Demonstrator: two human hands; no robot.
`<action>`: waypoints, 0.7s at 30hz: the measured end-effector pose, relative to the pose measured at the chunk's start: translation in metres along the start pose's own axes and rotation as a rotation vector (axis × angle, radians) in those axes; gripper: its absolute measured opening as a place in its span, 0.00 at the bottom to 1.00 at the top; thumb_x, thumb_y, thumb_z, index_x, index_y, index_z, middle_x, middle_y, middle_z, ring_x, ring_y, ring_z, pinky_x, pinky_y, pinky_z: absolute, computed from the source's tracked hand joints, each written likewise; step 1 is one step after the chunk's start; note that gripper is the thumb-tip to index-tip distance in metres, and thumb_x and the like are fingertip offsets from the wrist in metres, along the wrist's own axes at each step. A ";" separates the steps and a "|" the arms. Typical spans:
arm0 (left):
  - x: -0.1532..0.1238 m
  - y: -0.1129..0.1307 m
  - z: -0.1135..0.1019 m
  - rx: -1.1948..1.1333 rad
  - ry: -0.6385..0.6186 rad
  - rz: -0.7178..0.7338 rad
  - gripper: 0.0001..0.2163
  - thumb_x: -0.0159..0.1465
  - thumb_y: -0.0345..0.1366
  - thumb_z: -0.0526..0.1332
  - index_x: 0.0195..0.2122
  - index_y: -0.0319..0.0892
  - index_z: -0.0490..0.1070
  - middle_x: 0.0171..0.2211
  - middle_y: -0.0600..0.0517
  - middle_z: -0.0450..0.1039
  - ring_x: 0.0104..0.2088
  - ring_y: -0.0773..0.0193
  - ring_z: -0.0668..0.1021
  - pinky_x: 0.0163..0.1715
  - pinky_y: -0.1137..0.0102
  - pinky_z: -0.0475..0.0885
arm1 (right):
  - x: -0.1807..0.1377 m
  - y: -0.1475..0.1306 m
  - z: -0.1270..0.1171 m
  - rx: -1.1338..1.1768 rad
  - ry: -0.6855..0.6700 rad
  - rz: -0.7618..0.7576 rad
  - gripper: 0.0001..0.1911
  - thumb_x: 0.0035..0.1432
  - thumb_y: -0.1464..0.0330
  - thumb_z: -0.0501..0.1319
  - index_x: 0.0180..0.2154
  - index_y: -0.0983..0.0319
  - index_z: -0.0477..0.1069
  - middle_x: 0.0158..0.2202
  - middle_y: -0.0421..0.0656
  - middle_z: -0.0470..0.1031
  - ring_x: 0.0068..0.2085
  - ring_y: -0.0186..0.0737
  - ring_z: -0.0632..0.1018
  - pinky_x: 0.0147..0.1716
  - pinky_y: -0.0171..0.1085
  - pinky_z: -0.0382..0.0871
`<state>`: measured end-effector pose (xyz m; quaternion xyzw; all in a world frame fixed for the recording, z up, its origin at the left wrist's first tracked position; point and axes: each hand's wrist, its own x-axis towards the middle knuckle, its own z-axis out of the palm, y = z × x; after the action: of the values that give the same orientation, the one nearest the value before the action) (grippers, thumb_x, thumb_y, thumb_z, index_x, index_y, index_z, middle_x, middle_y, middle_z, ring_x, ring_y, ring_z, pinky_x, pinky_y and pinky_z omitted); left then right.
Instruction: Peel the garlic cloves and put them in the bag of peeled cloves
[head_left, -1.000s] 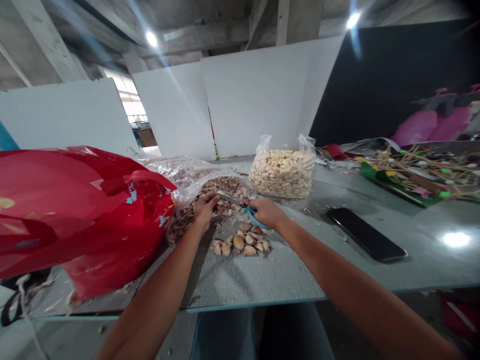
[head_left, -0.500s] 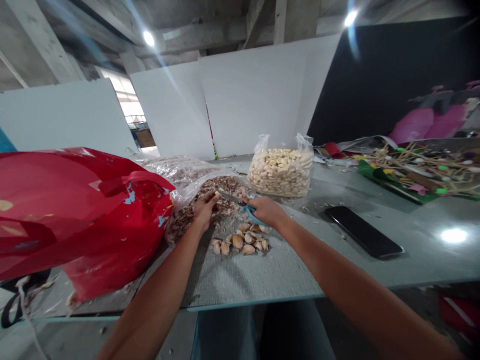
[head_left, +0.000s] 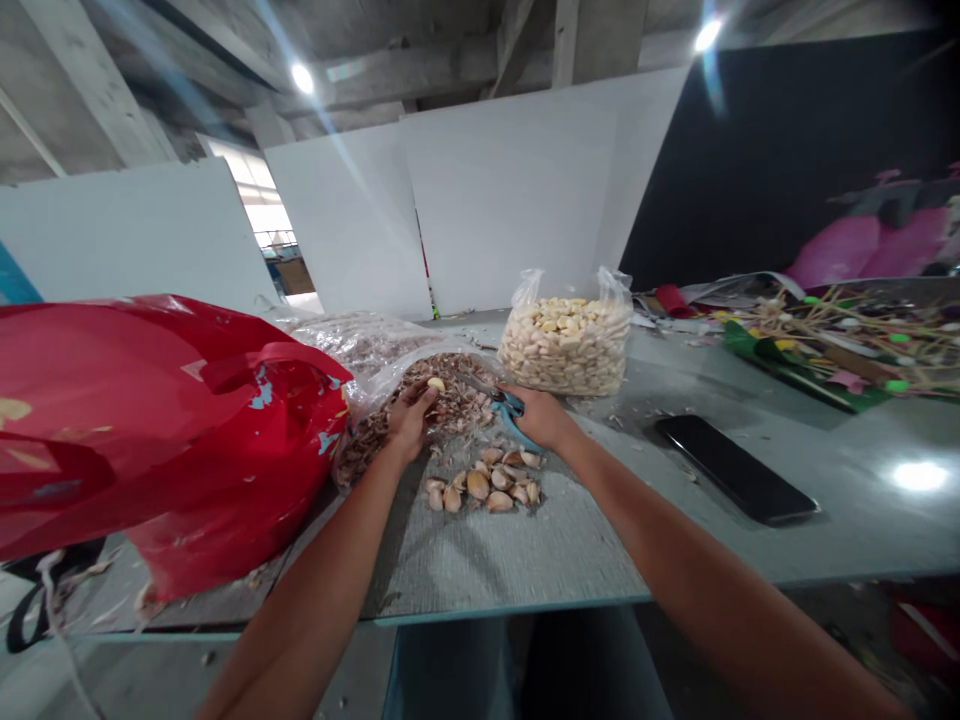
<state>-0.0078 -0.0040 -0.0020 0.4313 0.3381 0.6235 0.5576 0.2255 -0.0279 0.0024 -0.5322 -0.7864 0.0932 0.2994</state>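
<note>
My left hand (head_left: 410, 418) pinches a pale peeled garlic clove (head_left: 435, 384) over an open clear bag of garlic skins (head_left: 450, 405). To its right, my right hand (head_left: 541, 416) is closed round blue-handled scissors (head_left: 507, 410), whose blades point left toward the clove. A small heap of unpeeled garlic cloves (head_left: 484, 484) lies on the grey table (head_left: 525, 550) just in front of both hands. A clear bag full of peeled cloves (head_left: 566, 343) stands behind my right hand.
A big red plastic bag (head_left: 150, 420) fills the table's left side. A black phone (head_left: 735, 468) lies flat to the right. Far right is a green tray of sticks and coloured bits (head_left: 840, 350). White boards stand behind the table.
The scissors have drawn back to the right, away from my left hand. The clove now shows bare and pale at my left fingertips.
</note>
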 end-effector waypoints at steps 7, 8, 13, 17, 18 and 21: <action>-0.007 0.005 0.011 0.044 -0.032 0.035 0.23 0.46 0.40 0.73 0.43 0.42 0.74 0.31 0.55 0.74 0.20 0.74 0.71 0.18 0.76 0.66 | -0.001 -0.004 0.000 -0.232 -0.181 0.053 0.20 0.55 0.72 0.58 0.51 0.66 0.71 0.45 0.55 0.77 0.46 0.49 0.77 0.46 0.39 0.68; -0.008 0.006 0.014 0.064 -0.044 0.051 0.22 0.46 0.40 0.73 0.42 0.42 0.74 0.31 0.55 0.74 0.20 0.74 0.70 0.18 0.76 0.67 | 0.000 -0.006 -0.001 -0.238 -0.168 0.033 0.18 0.55 0.73 0.58 0.48 0.66 0.74 0.44 0.55 0.77 0.47 0.49 0.77 0.47 0.40 0.67; -0.015 0.011 0.030 0.304 -0.066 0.244 0.20 0.45 0.35 0.73 0.41 0.42 0.75 0.29 0.55 0.73 0.22 0.73 0.68 0.21 0.76 0.65 | 0.001 -0.021 -0.004 0.232 -0.031 -0.074 0.18 0.59 0.68 0.57 0.51 0.63 0.71 0.40 0.47 0.77 0.40 0.39 0.77 0.44 0.38 0.70; -0.024 0.016 0.034 0.528 -0.088 0.394 0.18 0.46 0.31 0.72 0.40 0.44 0.77 0.30 0.54 0.73 0.25 0.71 0.68 0.26 0.75 0.64 | 0.000 -0.036 0.005 0.678 -0.067 -0.078 0.30 0.54 0.60 0.62 0.57 0.63 0.64 0.38 0.44 0.77 0.36 0.38 0.77 0.36 0.36 0.71; -0.027 0.017 0.034 0.577 -0.109 0.428 0.17 0.47 0.31 0.71 0.39 0.45 0.77 0.31 0.53 0.73 0.25 0.71 0.68 0.26 0.75 0.63 | 0.000 -0.039 0.009 0.740 -0.058 -0.077 0.29 0.53 0.59 0.63 0.55 0.63 0.66 0.39 0.44 0.77 0.37 0.38 0.77 0.36 0.35 0.71; -0.034 0.018 0.036 0.732 -0.205 0.553 0.13 0.53 0.31 0.68 0.41 0.46 0.77 0.34 0.52 0.74 0.27 0.69 0.70 0.30 0.74 0.65 | 0.001 -0.042 0.018 0.853 -0.032 -0.045 0.24 0.54 0.55 0.61 0.47 0.64 0.71 0.38 0.44 0.77 0.34 0.38 0.75 0.31 0.34 0.70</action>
<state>0.0183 -0.0420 0.0232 0.7328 0.3514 0.5427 0.2122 0.1821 -0.0415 0.0076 -0.3418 -0.6935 0.4116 0.4824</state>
